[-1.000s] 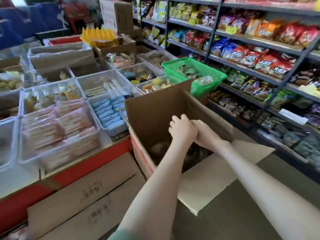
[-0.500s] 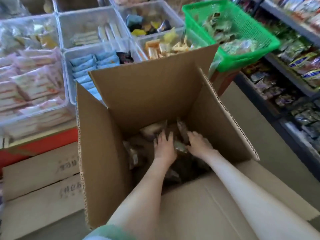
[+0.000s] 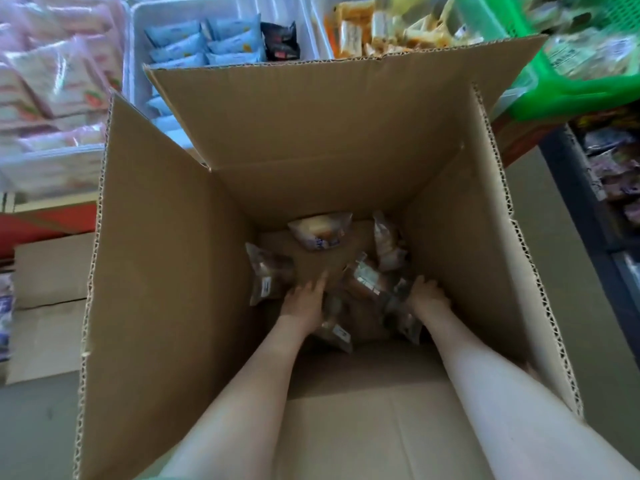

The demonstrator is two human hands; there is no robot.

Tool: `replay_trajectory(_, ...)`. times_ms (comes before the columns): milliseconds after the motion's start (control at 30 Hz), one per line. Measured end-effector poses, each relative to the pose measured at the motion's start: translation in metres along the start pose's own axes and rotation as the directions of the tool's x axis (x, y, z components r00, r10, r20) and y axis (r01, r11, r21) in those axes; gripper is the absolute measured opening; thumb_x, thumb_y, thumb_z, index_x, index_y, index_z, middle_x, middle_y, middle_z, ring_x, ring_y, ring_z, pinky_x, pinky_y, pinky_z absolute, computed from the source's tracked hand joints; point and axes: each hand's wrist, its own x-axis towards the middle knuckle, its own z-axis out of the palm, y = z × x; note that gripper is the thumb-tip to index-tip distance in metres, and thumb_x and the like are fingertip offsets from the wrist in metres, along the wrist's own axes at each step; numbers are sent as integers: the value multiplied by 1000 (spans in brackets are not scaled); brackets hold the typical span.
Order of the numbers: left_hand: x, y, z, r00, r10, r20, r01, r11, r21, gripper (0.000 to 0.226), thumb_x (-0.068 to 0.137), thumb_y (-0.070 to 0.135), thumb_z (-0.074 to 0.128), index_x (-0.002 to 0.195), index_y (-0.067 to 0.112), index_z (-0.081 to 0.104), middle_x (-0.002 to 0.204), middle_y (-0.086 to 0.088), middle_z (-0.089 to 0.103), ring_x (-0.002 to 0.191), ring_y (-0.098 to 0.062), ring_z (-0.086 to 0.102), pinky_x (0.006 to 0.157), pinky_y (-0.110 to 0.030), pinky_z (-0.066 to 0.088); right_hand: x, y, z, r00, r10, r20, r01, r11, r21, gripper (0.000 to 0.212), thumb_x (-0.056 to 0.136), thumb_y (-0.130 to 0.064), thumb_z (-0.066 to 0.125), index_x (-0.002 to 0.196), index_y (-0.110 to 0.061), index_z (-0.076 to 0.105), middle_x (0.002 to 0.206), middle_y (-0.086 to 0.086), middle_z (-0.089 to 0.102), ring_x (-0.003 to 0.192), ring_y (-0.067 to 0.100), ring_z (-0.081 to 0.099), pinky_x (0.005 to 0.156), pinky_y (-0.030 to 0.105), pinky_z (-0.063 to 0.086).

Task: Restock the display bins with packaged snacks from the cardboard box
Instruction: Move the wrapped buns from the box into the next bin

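Hands have moved wider apart since half a second ago, bracketing the snack packs at the bottom of the cardboard box, centre frame. Left hand grip apart, fingers flat on the packs; right hand grip, can't tell. Looks like a scoop's coming, nothing lifted yet.

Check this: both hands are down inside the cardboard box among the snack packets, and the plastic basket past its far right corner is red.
The plastic basket is green, not red; the head view shows it. The rest stands: the left hand and right hand are down inside the cardboard box among the snack packets.
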Motion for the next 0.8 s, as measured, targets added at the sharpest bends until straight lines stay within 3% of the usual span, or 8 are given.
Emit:
replay_trajectory(133, 11, 1, 7, 994, 93, 49, -99, 985, 139, 94, 91, 29, 56, 148, 32, -18, 157, -6, 13, 142, -28, 22, 117, -42, 18, 9, 0, 3, 1000, 30, -6, -30, 999, 14, 48, 97, -20, 46, 139, -6, 30, 143, 17, 28, 131, 34, 36, 102, 43, 37)
replay_trajectory(333, 19, 8, 8, 996, 70, 61, -79, 981, 177, 86, 93, 17, 52, 151, 25, -11, 157, -11, 9, 141, -29, 20, 116, -42, 21, 15, -1, -4, 997, 16, -74, -19, 999, -33, 39, 99, -10, 33, 137, 0, 39, 138, 17, 35, 127, 31, 40, 99, 37, 42)
replay_trajectory(433, 15, 17, 2, 994, 91, 57, -97, 989, 115, 84, 91, 9, 52, 152, 22, -4, 157, -11, 8, 141, -31, 19, 113, -43, 24, 11, -2, -8, 988, -32, -153, 23, 998, -64, 35, 99, -12, 37, 132, -7, 48, 139, 13, 32, 129, 30, 32, 102, 38, 38)
replay_trajectory(533, 11, 27, -3, 994, 94, 58, -93, 996, -14, 75, 93, 9, 49, 153, 22, 6, 157, -10, 10, 140, -33, 21, 113, -45, 27, 5, -5, -16, 986, -115, -123, 106, 991, -76, 36, 98, -17, 37, 131, -8, 50, 140, 13, 32, 130, 32, 31, 105, 40, 34)
replay_trajectory(667, 11, 49, -17, 992, 119, 43, -106, 967, -232, 44, 98, 31, 44, 139, 14, 39, 135, -12, 48, 117, -28, 52, 98, -41, 46, -14, -7, -30, 961, -210, -181, 216, 976, 14, 34, 96, -17, 39, 124, -4, 54, 134, 14, 40, 125, 32, 37, 106, 37, 35)
replay_trajectory(733, 8, 61, -25, 985, 174, -4, -169, 950, -261, 51, 96, 36, 47, 141, 13, 35, 131, -12, 52, 112, -27, 56, 93, -40, 49, -29, -6, -40, 941, -240, -238, 264, 962, 74, 32, 95, -16, 43, 119, -3, 58, 128, 17, 43, 121, 34, 38, 103, 34, 33)
replay_trajectory(800, 1, 70, -29, 977, 209, -39, -212, 938, -275, 77, 91, 43, 54, 150, 15, 13, 142, -15, 41, 122, -30, 49, 98, -39, 46, -44, -7, -52, 929, -244, -278, 296, 942, 160, 28, 93, -16, 46, 112, -3, 62, 123, 19, 48, 116, 34, 43, 99, 31, 32)
